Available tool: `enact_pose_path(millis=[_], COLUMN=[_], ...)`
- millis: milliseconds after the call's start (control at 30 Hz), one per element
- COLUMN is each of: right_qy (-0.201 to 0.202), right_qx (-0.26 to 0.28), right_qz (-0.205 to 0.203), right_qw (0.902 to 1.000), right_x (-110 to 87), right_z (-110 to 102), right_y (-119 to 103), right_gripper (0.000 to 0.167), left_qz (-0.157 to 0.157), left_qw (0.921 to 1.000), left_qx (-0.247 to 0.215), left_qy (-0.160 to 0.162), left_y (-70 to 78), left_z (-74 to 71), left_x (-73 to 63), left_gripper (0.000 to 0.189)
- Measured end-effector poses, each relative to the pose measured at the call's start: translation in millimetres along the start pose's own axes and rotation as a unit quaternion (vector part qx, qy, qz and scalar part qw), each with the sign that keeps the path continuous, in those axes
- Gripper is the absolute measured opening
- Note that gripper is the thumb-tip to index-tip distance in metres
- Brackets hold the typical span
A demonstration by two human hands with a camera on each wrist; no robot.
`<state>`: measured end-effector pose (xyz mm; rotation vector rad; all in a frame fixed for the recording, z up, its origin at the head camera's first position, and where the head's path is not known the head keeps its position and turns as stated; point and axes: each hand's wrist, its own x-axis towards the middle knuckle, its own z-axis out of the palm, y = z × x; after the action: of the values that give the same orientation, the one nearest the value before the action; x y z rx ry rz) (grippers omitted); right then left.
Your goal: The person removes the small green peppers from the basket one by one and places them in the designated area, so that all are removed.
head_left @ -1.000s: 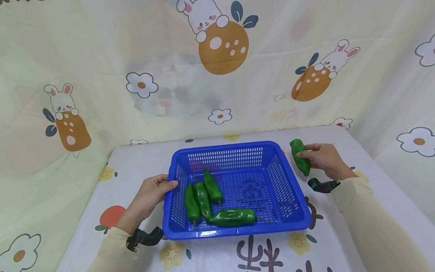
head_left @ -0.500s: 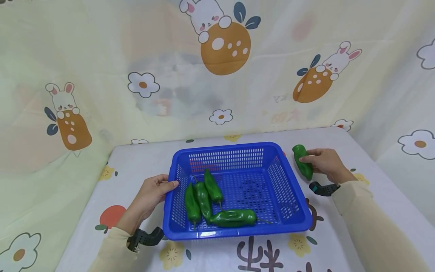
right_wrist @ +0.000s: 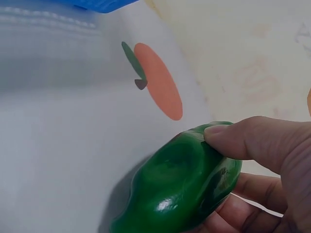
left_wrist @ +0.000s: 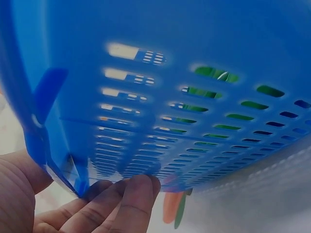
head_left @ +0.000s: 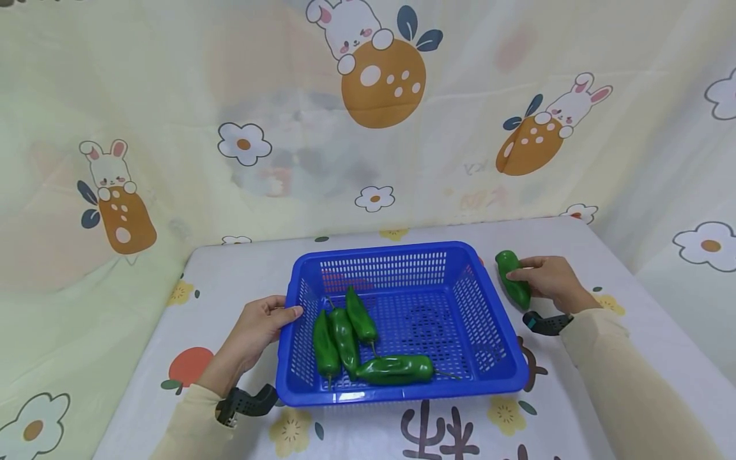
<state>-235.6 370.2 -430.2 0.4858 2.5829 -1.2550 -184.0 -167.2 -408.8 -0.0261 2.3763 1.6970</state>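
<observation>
I have a pale tabletop (head_left: 230, 275) in front of me, its cover printed with yellow flowers (head_left: 290, 431), a red fruit (head_left: 190, 364) at the left and brown lettering (head_left: 434, 434) along the near side; behind its far edge hangs a cream sheet (head_left: 448, 147), softly creased, carrying rabbits on orange-brown fruits (head_left: 384, 80) and white flowers (head_left: 244, 144); the sheeting also closes in the left and right sides of the space. On the tabletop I see a blue basket (head_left: 402, 392) with slotted walls; four green peppers (head_left: 345, 342) lie in it, three side by side at the left and one crosswise along the near wall. My left hand (head_left: 261, 326) grips the basket's left rim, thumb over the top and fingers against the outside of the wall; my right hand (head_left: 552, 278) pinches the single pepper (head_left: 512, 287) between thumb and fingers, to the right of the basket and apart from it; the right wrist view shows a shadow on the cover just beside this pepper, though I cannot tell whether it touches down; both sleeves (head_left: 621, 377) are cream.
</observation>
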Motion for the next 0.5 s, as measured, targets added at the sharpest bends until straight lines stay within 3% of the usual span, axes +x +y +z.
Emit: enact_pose_path(millis=[500], right_qy=[0.006], right_qx=[-0.041], right_qz=[0.003], right_qw=[0.9991], right_x=[6.1], right_z=[4.9], right_y=[5.1], right_gripper=[0.074], left_qz=[0.003], left_qw=[1.0], left_qx=[-0.007], left_qy=[0.001], left_y=[0.0], left_z=[0.7], left_x=[-0.1], left_gripper=[0.04])
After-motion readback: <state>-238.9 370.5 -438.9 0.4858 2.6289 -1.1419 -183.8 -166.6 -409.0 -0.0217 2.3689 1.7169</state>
